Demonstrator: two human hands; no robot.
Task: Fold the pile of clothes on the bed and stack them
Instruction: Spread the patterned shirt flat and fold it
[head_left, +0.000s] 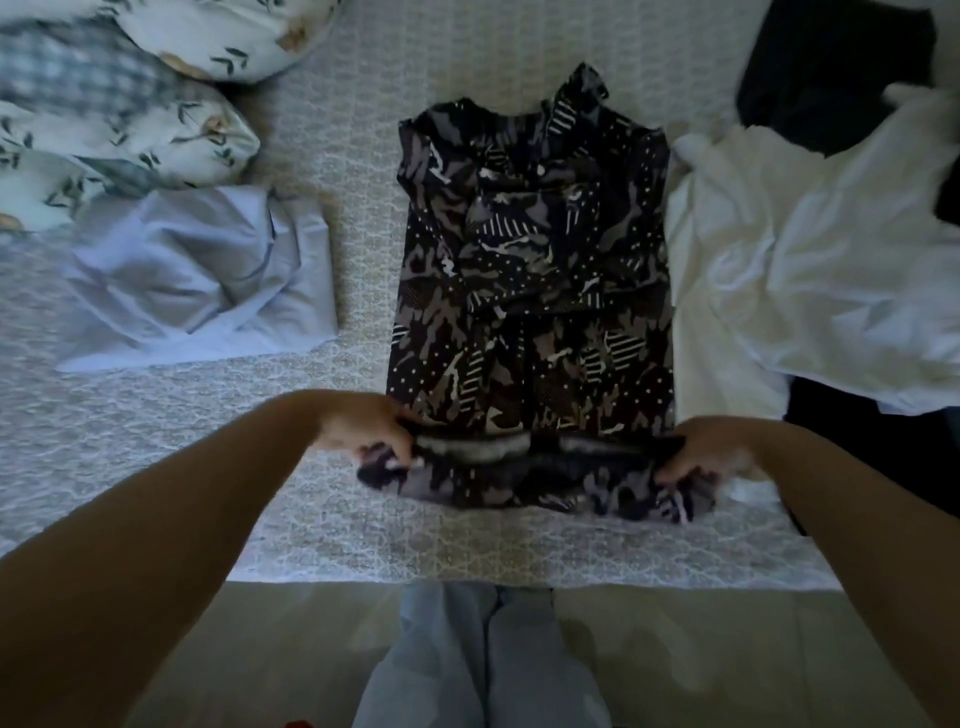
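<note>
- Pale patterned bed is filling most of the view, with floral pillows sitting at the far left.
- Dark patterned shirt is lying flat in the middle, collar end pointing away.
- Both arms are reaching straight out; left hand is pinching the near left corner of the hem, right hand is gripping the near right corner, fingers curled round the cloth.
- That hem is lifting off the bed and curling over.
- Folded light blue shirt is sitting to the left, loose white garment to the right.
</note>
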